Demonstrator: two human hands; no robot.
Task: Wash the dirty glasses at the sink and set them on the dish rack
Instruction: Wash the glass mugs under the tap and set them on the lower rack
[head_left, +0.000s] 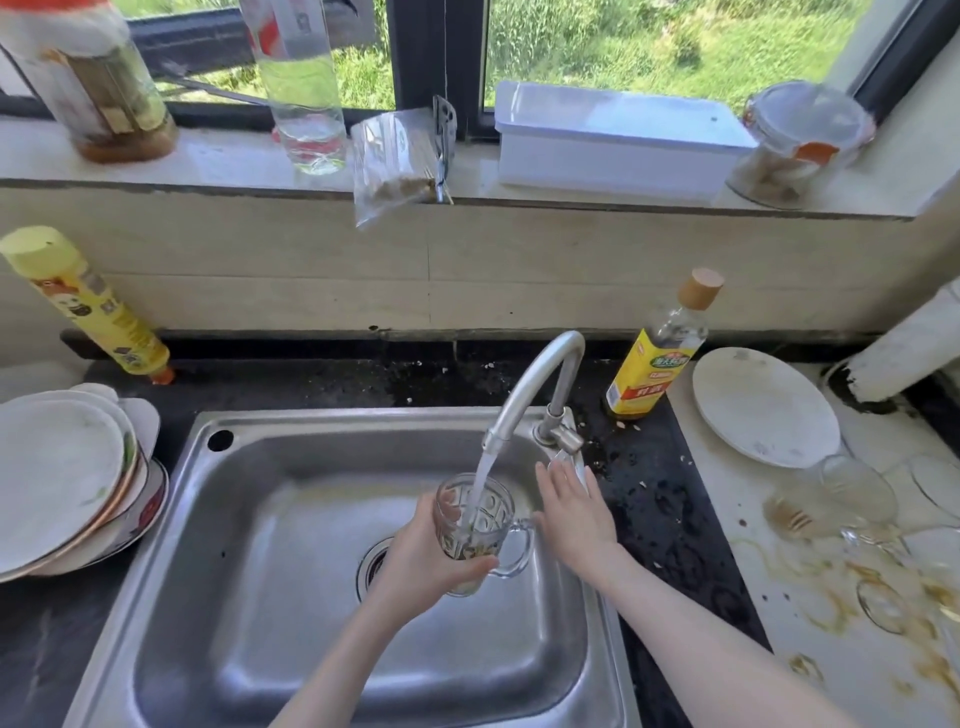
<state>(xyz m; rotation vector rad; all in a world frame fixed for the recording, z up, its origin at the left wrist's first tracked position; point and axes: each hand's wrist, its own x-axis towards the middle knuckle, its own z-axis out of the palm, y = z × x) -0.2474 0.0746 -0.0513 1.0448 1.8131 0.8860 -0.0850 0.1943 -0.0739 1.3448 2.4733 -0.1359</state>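
Nearest to us, our left hand (426, 564) wraps its fingers and thumb around a clear glass mug (475, 525), holding it upright over the steel sink (234, 545), just above and right of the drain (375, 564). Some brownish residue shows in the bottom of the mug, and its handle points right. Our right hand (574, 512) lies beside that handle with fingers straight and relaxed, gripping nothing, its fingertips reaching up toward the tap lever (569, 452). A stream of water falls from the curved faucet (535, 384) straight into the mug's mouth. To the right, on the stained pale counter (810, 649), several more glasses (852, 499) stand or lie among brown rings, too transparent for us to count, with a white plate (763, 405) behind them. To the left, a stack of plates (67, 478) sits on the dark worktop. Farther back, a yellow-labelled bottle (657, 358) stands behind the tap and a yellow spray can (83, 301) leans at the wall. On the windowsill rest a white lidded box (618, 140), a clear bottle (306, 98) and jars.
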